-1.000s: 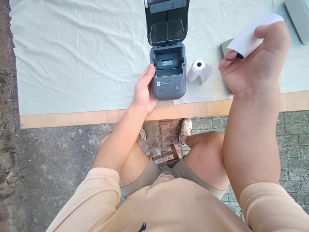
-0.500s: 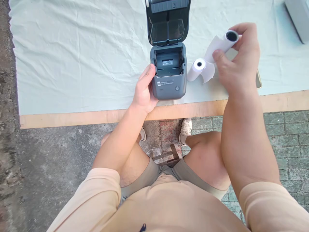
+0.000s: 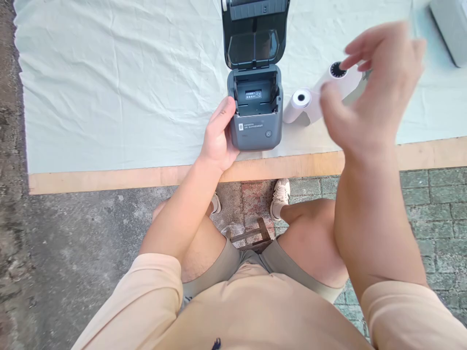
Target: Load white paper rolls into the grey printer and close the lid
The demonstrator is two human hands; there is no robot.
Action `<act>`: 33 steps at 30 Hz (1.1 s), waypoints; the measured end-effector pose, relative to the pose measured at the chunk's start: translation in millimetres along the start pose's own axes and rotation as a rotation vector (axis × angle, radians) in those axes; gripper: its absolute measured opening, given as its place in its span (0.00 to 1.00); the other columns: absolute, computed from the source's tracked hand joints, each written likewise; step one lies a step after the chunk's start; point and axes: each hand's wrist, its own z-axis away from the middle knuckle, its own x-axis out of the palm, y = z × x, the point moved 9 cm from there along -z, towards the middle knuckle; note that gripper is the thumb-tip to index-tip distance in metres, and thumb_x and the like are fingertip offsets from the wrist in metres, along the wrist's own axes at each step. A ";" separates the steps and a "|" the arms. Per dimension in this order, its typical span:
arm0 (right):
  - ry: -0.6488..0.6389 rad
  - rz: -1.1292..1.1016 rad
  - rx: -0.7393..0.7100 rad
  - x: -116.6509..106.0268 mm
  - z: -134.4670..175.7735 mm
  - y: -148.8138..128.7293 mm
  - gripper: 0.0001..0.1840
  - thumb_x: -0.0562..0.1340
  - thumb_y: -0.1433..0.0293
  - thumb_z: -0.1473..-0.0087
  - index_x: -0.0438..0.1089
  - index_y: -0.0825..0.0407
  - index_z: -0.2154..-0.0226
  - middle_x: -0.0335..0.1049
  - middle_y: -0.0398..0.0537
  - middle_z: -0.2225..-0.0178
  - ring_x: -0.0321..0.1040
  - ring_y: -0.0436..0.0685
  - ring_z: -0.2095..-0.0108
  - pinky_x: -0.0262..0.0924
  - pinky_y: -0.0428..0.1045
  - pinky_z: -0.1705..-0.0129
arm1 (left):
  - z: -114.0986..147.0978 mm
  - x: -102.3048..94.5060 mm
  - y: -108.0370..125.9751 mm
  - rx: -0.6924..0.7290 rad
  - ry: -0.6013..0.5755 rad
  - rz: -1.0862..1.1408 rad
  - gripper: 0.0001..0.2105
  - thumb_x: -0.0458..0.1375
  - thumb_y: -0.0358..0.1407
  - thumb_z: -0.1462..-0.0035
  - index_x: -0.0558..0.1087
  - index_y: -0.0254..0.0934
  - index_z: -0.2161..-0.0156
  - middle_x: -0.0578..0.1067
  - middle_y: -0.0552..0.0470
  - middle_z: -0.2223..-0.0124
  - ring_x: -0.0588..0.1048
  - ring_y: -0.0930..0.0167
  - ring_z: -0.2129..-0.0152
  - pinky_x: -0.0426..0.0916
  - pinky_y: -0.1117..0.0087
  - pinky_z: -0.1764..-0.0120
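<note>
My left hand (image 3: 219, 136) grips the left side of a dark grey label printer (image 3: 257, 132) near the table's front edge. The printer's black lid (image 3: 254, 43) stands raised, and its paper bay (image 3: 254, 95) holds no roll. To the right of the printer lies a white paper roll (image 3: 295, 108) with a small core. Just behind it rests a second paper roll (image 3: 326, 80) with a wide, dark core. Over this second roll my right hand (image 3: 375, 92) is spread, blurred by motion, its thumb and fingers apart. Part of that roll is hidden by the hand.
A pale, wrinkled cloth (image 3: 127, 87) covers the table, leaving a wooden front edge (image 3: 175, 174) exposed. At the far right back stands a light grey box-like object (image 3: 450, 29). Below are my knees and a small wooden stool (image 3: 255, 236) on the paving.
My right hand has let go of the wide-core paper roll, which now lies on the cloth. The hand has opened and moved up and right. My left hand and the printer have hardly moved.
</note>
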 end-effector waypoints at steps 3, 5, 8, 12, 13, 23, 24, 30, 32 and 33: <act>-0.242 0.233 -0.042 28.8 11.0 -9.6 0.22 0.64 0.64 0.56 0.64 0.45 0.55 0.70 0.47 0.57 0.60 0.68 0.51 0.52 0.65 0.52 | -0.3 -0.8 0.2 0.011 0.010 -0.034 0.19 0.46 0.47 0.38 0.73 0.40 0.53 0.78 0.51 0.52 0.72 0.63 0.46 0.69 0.60 0.44; -0.338 0.277 -0.049 44.8 17.3 -10.1 0.21 0.63 0.62 0.53 0.64 0.44 0.54 0.71 0.48 0.57 0.58 0.70 0.49 0.48 0.67 0.52 | -0.3 -0.4 0.2 0.016 0.007 -0.039 0.19 0.47 0.48 0.39 0.73 0.40 0.54 0.78 0.51 0.52 0.73 0.63 0.46 0.69 0.59 0.44; -0.331 0.253 -0.046 54.2 17.3 -10.1 0.12 0.60 0.66 0.49 0.66 0.44 0.59 0.71 0.49 0.60 0.60 0.67 0.50 0.46 0.68 0.52 | -0.3 0.8 0.4 0.020 -0.009 -0.036 0.19 0.48 0.48 0.40 0.73 0.40 0.53 0.78 0.51 0.52 0.74 0.63 0.48 0.69 0.59 0.43; -0.251 0.096 0.020 47.4 10.2 -8.2 0.13 0.62 0.70 0.53 0.68 0.46 0.61 0.72 0.47 0.58 0.64 0.65 0.52 0.51 0.66 0.50 | -0.5 1.5 1.2 0.018 -0.014 -0.032 0.19 0.48 0.48 0.39 0.73 0.40 0.53 0.77 0.51 0.51 0.73 0.63 0.48 0.68 0.60 0.42; -0.216 -0.007 0.012 42.4 8.7 -10.5 0.15 0.62 0.71 0.53 0.68 0.47 0.60 0.72 0.47 0.57 0.65 0.63 0.52 0.54 0.63 0.49 | -0.6 1.5 1.1 0.014 -0.012 -0.031 0.18 0.48 0.47 0.39 0.73 0.40 0.53 0.77 0.51 0.51 0.73 0.63 0.47 0.68 0.60 0.42; -0.087 -0.944 0.252 42.7 -2.9 -19.6 0.19 0.54 0.60 0.52 0.54 0.48 0.58 0.64 0.54 0.53 0.67 0.56 0.54 0.66 0.54 0.58 | 0.6 1.7 0.8 0.006 0.020 -0.071 0.16 0.46 0.45 0.38 0.71 0.40 0.54 0.77 0.51 0.51 0.74 0.65 0.49 0.69 0.59 0.43; -0.136 -1.002 0.284 49.8 -3.6 -24.1 0.16 0.53 0.61 0.53 0.54 0.48 0.60 0.65 0.53 0.58 0.67 0.55 0.59 0.65 0.53 0.62 | 0.5 1.8 1.0 0.009 0.018 -0.067 0.16 0.46 0.44 0.38 0.71 0.40 0.55 0.77 0.51 0.51 0.74 0.65 0.49 0.68 0.59 0.43; -0.190 -0.404 -0.157 42.7 1.2 -72.9 0.10 0.55 0.73 0.55 0.61 0.49 0.66 0.66 0.43 0.64 0.66 0.52 0.62 0.59 0.51 0.60 | 0.7 3.2 3.1 0.043 0.029 -0.018 0.11 0.46 0.39 0.37 0.69 0.40 0.58 0.77 0.55 0.61 0.74 0.68 0.48 0.67 0.62 0.42; -0.282 -0.112 -0.242 53.4 7.5 -80.3 0.15 0.56 0.74 0.57 0.62 0.48 0.63 0.69 0.42 0.62 0.68 0.55 0.61 0.56 0.55 0.56 | 0.8 5.1 3.7 0.054 0.022 -0.001 0.09 0.47 0.38 0.37 0.69 0.40 0.59 0.76 0.56 0.66 0.74 0.70 0.49 0.66 0.64 0.41; -0.323 -0.020 -0.241 58.5 9.1 -79.6 0.16 0.56 0.75 0.57 0.62 0.48 0.61 0.70 0.42 0.61 0.68 0.56 0.61 0.55 0.56 0.55 | 0.9 6.3 3.9 0.057 0.015 0.003 0.08 0.47 0.37 0.37 0.69 0.40 0.60 0.75 0.56 0.67 0.75 0.70 0.49 0.66 0.65 0.41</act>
